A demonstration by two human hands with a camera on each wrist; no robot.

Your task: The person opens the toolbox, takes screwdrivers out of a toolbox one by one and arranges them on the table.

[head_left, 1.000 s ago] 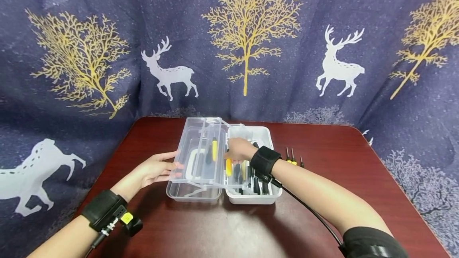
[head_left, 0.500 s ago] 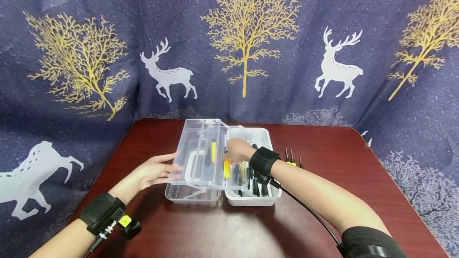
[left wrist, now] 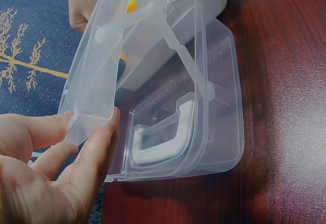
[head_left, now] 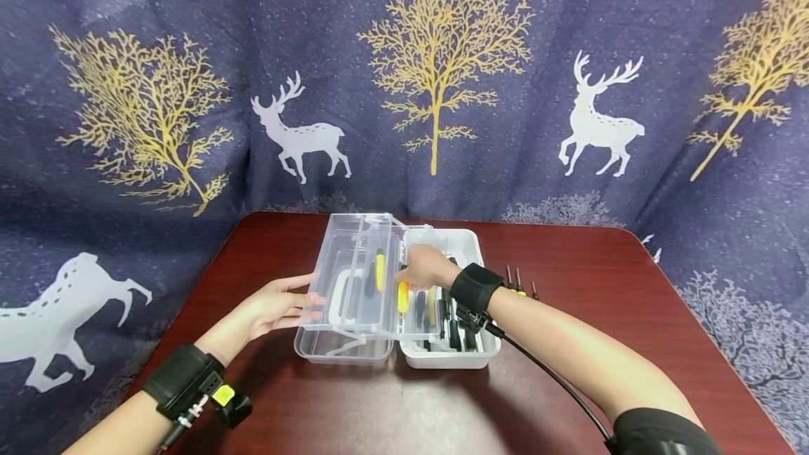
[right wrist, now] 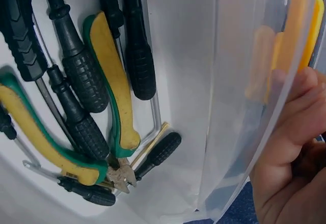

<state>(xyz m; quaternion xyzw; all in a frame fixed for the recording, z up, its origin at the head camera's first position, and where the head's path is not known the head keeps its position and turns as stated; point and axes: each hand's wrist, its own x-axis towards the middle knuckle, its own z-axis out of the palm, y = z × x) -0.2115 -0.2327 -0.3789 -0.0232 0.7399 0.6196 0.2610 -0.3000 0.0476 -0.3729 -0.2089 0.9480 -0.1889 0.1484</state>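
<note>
A toolbox with a white base [head_left: 451, 362] and a clear lid [head_left: 316, 351] lies open on the table. My left hand [head_left: 278, 307] grips the outer edge of the clear tray [left wrist: 102, 76] hinged above the lid, thumb and fingers on either side. My right hand [head_left: 430, 267] reaches over the inner side of the tray, its curled fingers pinching a yellow-handled tool [head_left: 403, 298] whose kind I cannot tell. A second yellow-handled tool [head_left: 380, 272] lies in the tray. Pliers with yellow-green handles [right wrist: 114, 76] and several black-handled screwdrivers [right wrist: 140, 56] fill the base.
Several small screwdrivers [head_left: 520, 281] lie on the red-brown table [head_left: 569, 265] right of the box. A white carrying handle [left wrist: 165, 147] shows through the lid. Behind the table hangs a blue curtain [head_left: 354, 55] with deer and trees.
Both hands stay nearly where they were, at the tray and the yellow-handled tool. The head view shifts slightly.
</note>
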